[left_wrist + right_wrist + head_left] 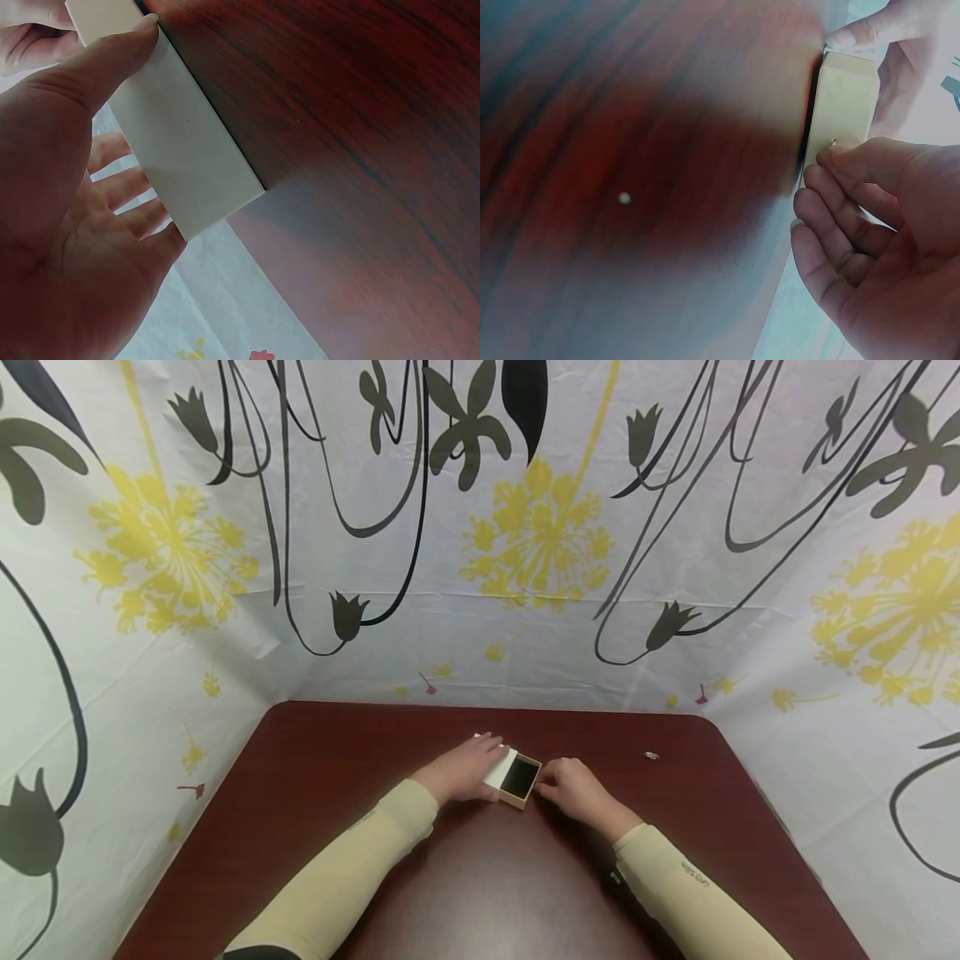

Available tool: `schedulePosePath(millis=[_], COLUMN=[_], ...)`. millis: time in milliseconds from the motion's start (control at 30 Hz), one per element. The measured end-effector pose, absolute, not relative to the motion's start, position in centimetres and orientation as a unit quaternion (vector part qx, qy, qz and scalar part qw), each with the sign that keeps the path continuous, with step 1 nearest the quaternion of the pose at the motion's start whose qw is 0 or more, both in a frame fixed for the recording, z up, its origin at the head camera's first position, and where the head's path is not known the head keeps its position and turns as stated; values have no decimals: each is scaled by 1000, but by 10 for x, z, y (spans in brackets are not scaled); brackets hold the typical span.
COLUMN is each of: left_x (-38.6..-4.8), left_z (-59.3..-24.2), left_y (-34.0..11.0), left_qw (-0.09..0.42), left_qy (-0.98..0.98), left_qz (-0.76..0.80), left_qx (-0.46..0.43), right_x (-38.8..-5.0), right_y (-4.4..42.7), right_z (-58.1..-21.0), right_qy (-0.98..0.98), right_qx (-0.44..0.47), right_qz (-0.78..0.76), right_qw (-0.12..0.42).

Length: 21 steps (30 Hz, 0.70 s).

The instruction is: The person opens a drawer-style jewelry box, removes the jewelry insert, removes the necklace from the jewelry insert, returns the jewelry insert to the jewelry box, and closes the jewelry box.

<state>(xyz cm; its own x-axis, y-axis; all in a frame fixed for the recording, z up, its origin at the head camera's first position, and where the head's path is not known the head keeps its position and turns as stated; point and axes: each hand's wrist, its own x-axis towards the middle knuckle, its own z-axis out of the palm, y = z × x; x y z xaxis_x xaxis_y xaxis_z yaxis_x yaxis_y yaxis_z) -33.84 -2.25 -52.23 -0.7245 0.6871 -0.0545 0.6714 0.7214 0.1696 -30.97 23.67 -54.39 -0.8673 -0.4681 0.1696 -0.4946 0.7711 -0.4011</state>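
A small slide-out box lies on the table, its white sleeve at the left and its tan drawer pulled partly out to the right. Inside the drawer a black lining shows. My left hand grips the sleeve, the thumb along one side and the fingers on the opposite side. My right hand is at the drawer's outer end, thumb and forefinger pinching there beside a small hole or knob. Its other fingers are curled; what lies between the fingertips is hidden.
A small silvery object lies on the dark red table to the right of the box. In the right wrist view a tiny pale dot shows on the tabletop. A flower-patterned cloth hangs behind and on both sides.
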Motion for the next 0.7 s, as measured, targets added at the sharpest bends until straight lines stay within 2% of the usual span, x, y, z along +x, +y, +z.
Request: schedulePosePath(millis=[700], left_x=[-339], left_z=[-525], left_y=[-23], left_qw=[58], left_qy=[929], left_qz=[75], left_qx=[358], right_x=[-312], right_y=[236], right_z=[-544], right_qy=[-938], right_qx=[260], right_qz=[228], right_qw=[30])
